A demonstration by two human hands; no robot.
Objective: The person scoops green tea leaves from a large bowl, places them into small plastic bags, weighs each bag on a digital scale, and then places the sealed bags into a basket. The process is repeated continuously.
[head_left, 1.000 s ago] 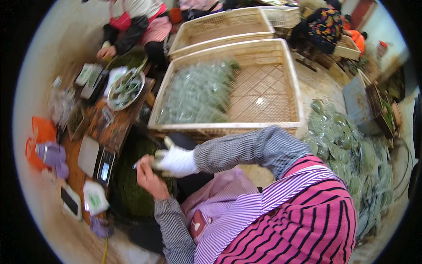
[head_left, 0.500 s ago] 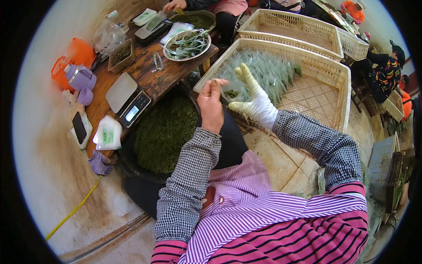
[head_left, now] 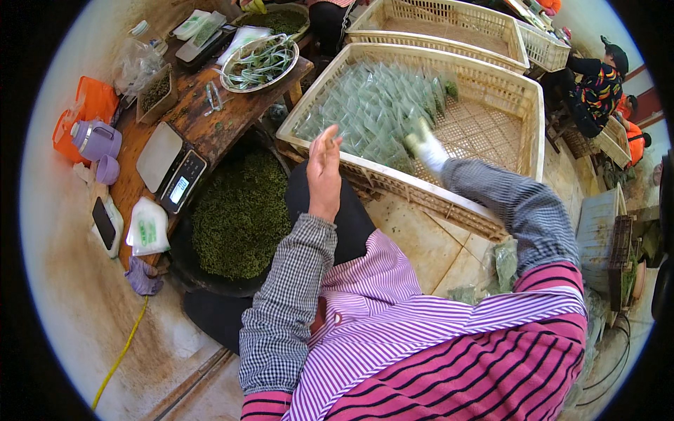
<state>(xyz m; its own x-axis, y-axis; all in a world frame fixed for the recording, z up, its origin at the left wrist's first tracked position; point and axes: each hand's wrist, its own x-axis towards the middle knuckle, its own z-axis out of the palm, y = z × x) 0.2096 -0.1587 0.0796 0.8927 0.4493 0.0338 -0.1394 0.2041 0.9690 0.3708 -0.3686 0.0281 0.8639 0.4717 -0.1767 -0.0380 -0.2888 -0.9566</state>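
Right hand [head_left: 425, 146]: gloved in white, stretched out over the near rim of the crate, reaching in among the packets; blurred, so open or closed cannot be told.
Left hand [head_left: 324, 172]: bare, open, fingers straight and together, edge-on above the crate's near-left rim, holding nothing.
Packets [head_left: 365, 105]: small clear bags of green leaf, heaped across the left and middle of the crate, straight ahead of both hands.
Crate [head_left: 523, 91]: pale plastic lattice, long axis slanting from near left to far right; right end bare mesh.
Nearer hand: the right, already at the heap's near-right edge; the left just short of it, outside the rim.
Tub [head_left: 239, 210]: dark, round, full of loose green leaf, below and left of the left hand.
Scale [head_left: 181, 184]: on the wooden table [head_left: 210, 119], beside the tub.
Bowl [head_left: 263, 62]: metal, farther along the table, well apart from both hands.
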